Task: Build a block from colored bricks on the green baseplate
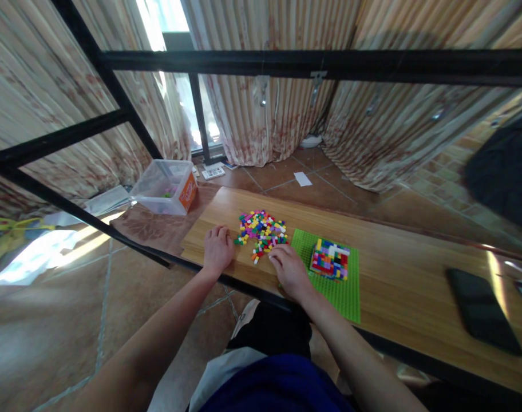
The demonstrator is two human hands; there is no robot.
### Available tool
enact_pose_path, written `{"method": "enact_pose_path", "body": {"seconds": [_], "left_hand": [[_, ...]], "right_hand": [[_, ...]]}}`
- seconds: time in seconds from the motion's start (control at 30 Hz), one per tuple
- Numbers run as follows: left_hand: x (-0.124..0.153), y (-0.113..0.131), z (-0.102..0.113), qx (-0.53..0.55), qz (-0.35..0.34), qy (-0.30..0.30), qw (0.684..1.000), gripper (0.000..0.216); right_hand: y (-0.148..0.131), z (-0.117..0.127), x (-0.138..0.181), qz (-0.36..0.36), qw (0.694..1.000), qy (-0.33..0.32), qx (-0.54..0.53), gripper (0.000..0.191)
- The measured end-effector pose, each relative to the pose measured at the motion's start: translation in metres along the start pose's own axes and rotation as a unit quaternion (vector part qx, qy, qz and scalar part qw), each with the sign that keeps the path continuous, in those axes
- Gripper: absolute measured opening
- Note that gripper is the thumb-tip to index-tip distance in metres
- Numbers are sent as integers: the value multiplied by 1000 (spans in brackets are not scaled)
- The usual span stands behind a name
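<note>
A loose heap of small multicoloured toy building bricks (263, 229) lies on the wooden tabletop. At the heap's left, my left hand (218, 249) rests on the wood, fingers loosely bent, with no brick visible in it. My right hand (290, 269) is at the heap's lower right edge, thumb and forefinger drawn together close to the bricks. Whether a brick is between those fingertips is too small to tell. Just right of this hand is a green baseplate (349, 303), partly covered by my wrist. A squarish multicoloured brick structure (330, 260) stands on it.
The narrow wooden table (394, 263) has a dark front edge. A black phone-like slab (482, 309) lies at its right. On the floor beyond the left end stands a clear plastic bin (158, 200) with an orange label. A black metal frame (287, 62) crosses before patterned curtains (269, 126).
</note>
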State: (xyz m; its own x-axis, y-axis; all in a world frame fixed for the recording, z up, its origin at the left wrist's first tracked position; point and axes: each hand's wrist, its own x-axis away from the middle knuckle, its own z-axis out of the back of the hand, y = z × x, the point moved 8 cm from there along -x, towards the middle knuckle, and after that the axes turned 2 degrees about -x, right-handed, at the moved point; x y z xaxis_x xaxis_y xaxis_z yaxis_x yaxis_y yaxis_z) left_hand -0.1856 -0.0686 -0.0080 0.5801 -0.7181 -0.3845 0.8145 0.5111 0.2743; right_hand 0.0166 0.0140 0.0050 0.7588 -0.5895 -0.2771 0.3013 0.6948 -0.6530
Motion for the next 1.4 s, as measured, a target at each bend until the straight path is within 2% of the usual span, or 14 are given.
{"method": "enact_pose_path", "body": {"seconds": [0.1,0.27,0.53,0.63,0.77,0.83,0.93,1.13,1.4], "left_hand": [[0,0,0,0,-3,3,1000,29],[-1,-2,-1,2,-6,9,1000,29],[-1,-3,-2,8,-15,16,1000,29],[-1,-3,-2,7,-14,16,1000,29],[0,-3,-2,8,-12,17,1000,29],[0,-3,-2,7,-12,16,1000,29],[-1,-3,-2,6,-12,16,1000,29],[0,-2,-2,14,-12,15,1000,29],[-1,-2,0,16,-15,20,1000,28]], "right_hand": [[10,11,7,-64,987,59,-133,18],[24,14,16,-146,925,121,-329,21],[37,9,23,-198,891,169,-372,27],[40,7,22,-200,911,160,-324,28],[32,9,12,-165,967,130,-141,19],[27,9,6,-149,980,119,-64,20],[22,6,-3,-136,986,96,-10,22],[21,9,-4,-110,988,107,-35,21],[11,35,4,-99,976,161,-111,23]]}}
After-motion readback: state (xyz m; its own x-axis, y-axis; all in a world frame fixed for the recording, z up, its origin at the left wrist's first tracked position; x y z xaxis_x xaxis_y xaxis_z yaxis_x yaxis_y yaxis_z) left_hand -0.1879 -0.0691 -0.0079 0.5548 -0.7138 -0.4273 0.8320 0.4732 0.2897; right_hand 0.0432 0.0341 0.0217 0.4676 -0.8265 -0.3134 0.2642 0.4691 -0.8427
